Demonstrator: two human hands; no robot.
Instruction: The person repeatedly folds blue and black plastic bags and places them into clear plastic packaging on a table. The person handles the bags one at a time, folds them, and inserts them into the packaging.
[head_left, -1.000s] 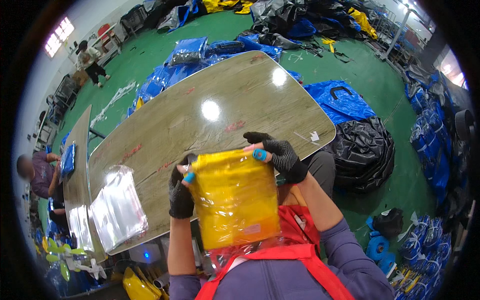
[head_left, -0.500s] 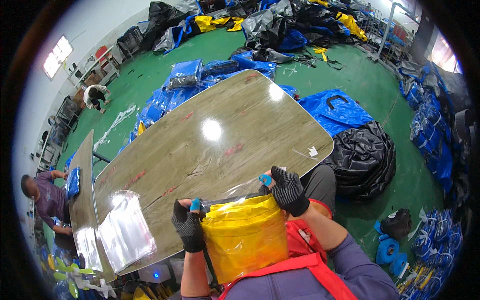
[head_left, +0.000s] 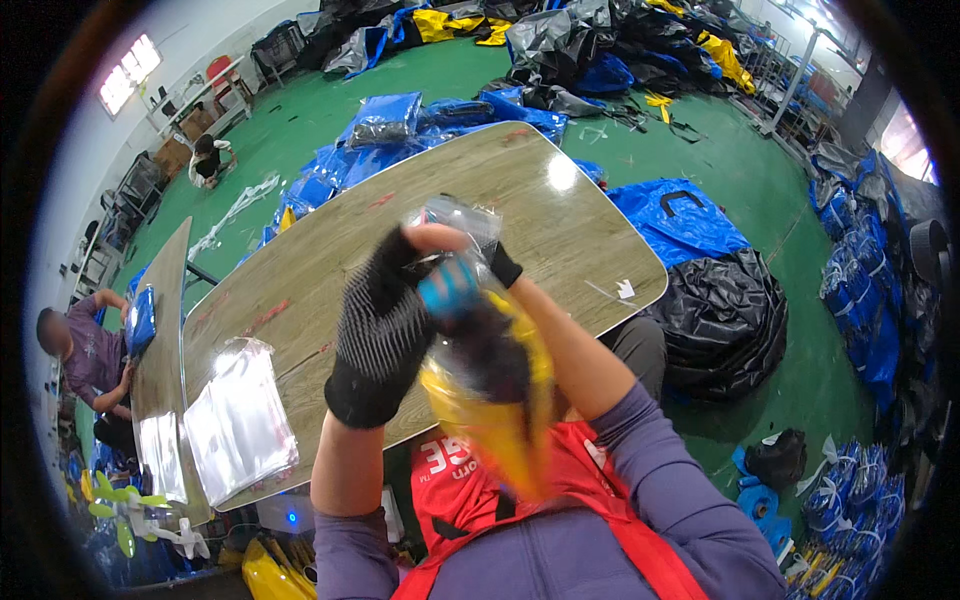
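Note:
A clear plastic bag [head_left: 490, 385] with folded yellow and black material inside is raised in front of my chest, tilted and blurred by motion. My left hand [head_left: 385, 325], in a black knit glove with bare fingertips and blue tape on the thumb, is closed on its upper part. My right hand [head_left: 504, 266] is behind the bag's top end; only the glove's wrist and back show, and its fingers are hidden. Beneath both hands lies a wood-patterned table [head_left: 330, 270], and a stack of clear plastic sleeves [head_left: 240, 425] rests on its left end.
Blue packed bundles [head_left: 390, 120] lie beyond the table. A black bundle [head_left: 725, 320] and a blue sheet [head_left: 675, 215] are on the floor at right. A person [head_left: 90, 350] holds a blue package [head_left: 141, 320] at another table. Someone else [head_left: 210, 162] crouches farther back.
The bag has risen from near my lap and turned from broad side to edge-on. My left hand moved up; my right hand moved inward and up behind the bag.

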